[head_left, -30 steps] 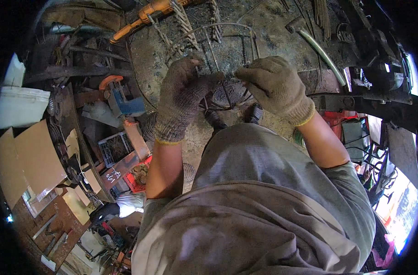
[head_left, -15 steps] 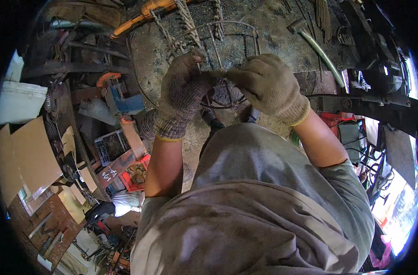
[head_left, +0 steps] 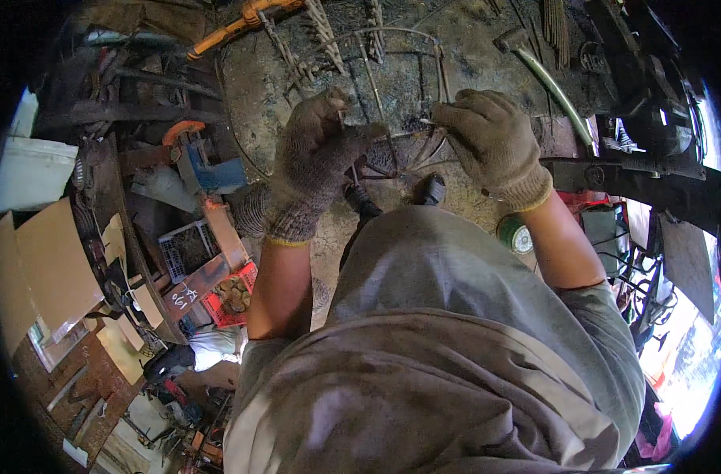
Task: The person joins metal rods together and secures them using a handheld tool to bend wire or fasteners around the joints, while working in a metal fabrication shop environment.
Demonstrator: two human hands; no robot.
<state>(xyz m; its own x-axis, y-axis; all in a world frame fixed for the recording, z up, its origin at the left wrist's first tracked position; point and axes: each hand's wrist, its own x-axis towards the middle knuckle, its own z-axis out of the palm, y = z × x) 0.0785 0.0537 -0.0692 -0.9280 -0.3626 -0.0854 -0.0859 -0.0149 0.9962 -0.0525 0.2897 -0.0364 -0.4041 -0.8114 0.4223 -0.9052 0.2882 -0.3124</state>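
Note:
My left hand (head_left: 317,146), in a dirty knitted glove with a yellow cuff, is closed on a thin metal rod (head_left: 353,169); the rod shows above and below the fingers. The thumb points right. My right hand (head_left: 493,142), in a lighter knitted glove, pinches something small with a pale tip (head_left: 426,121), too small to name. A gap lies between the two hands. Just beyond and between them is a frame of bent metal rods (head_left: 435,59), curved at its top. It reaches over the near edge of the dark, grimy worktable (head_left: 487,87). Whether the held rod belongs to this frame, I cannot tell.
A hammer (head_left: 546,79) lies at the right of the table. Twisted rods (head_left: 322,35) and an orange tool (head_left: 246,28) lie at the back. Left stand a blue metal piece (head_left: 214,172), a red basket (head_left: 232,296) and cardboard (head_left: 48,268). A green round object (head_left: 516,235) sits on the floor.
My right hand has moved right, away from my left, opening a gap between them. The left hand stays almost where it was. The green round object shows more fully.

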